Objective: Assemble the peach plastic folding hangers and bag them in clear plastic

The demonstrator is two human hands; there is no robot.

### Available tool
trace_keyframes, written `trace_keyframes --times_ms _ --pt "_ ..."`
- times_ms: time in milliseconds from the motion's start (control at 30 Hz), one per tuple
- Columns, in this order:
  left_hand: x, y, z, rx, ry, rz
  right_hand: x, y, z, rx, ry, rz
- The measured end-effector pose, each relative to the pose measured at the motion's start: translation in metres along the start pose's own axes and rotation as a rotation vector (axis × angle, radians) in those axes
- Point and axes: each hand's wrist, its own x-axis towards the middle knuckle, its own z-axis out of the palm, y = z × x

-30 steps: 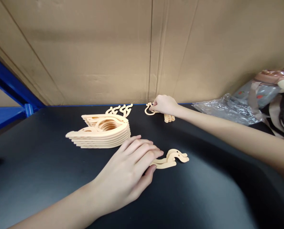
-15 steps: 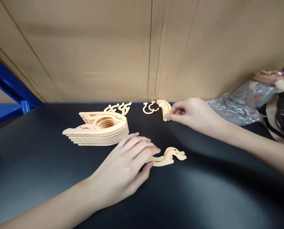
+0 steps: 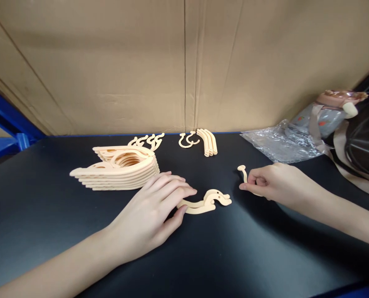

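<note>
My left hand (image 3: 155,209) rests over the black surface, its thumb and fingers closed round the left end of a cream plastic hanger arm (image 3: 200,207). That arm looks like two stacked layers, with a curved, holed end pointing right. To its right, my right hand (image 3: 271,182) pinches a slim cream hanger hook (image 3: 242,169); its flat round tip shows, and my fingers hide much of the rest. A stack of folded cream hangers (image 3: 119,176) lies left of my left hand.
Behind the stack lie several loose hooks (image 3: 147,140). Two more hooks (image 3: 189,140) and some short curved bars (image 3: 207,142) sit near the cardboard wall (image 3: 125,74). Clear plastic film (image 3: 274,142), a strapped bottle (image 3: 321,114) and a dark bag (image 3: 364,140) are at right.
My right hand has come away from the curved bars, toward me and to the right, with the hook in it. My left hand stays on the hanger arm. The view has shifted slightly right.
</note>
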Motion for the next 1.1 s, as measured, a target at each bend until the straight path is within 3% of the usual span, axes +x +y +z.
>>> trace_keyframes --times_ms 133,267,433,567,667,1100 --pt "-0.002 0.000 0.000 -0.002 -0.002 0.001 -0.004 -0.003 0.001 0.021 -0.040 -0.005" --pt "-0.002 0.000 0.000 -0.005 -0.005 0.000 0.005 -0.008 -0.014 -0.008 -0.061 -0.054" --pt "-0.001 0.000 0.000 0.005 0.005 0.005 0.057 -0.004 -0.032 -0.050 0.130 -0.072" --pt "-0.001 0.000 0.000 0.009 -0.001 -0.004 0.106 0.003 -0.026 -0.011 0.181 -0.191" --pt "-0.002 0.000 0.000 -0.001 0.004 -0.010 0.128 0.004 -0.016 -0.027 0.187 -0.233" --pt "0.001 0.001 0.000 -0.007 -0.001 0.000 0.131 0.010 -0.010 -0.098 0.196 -0.187"
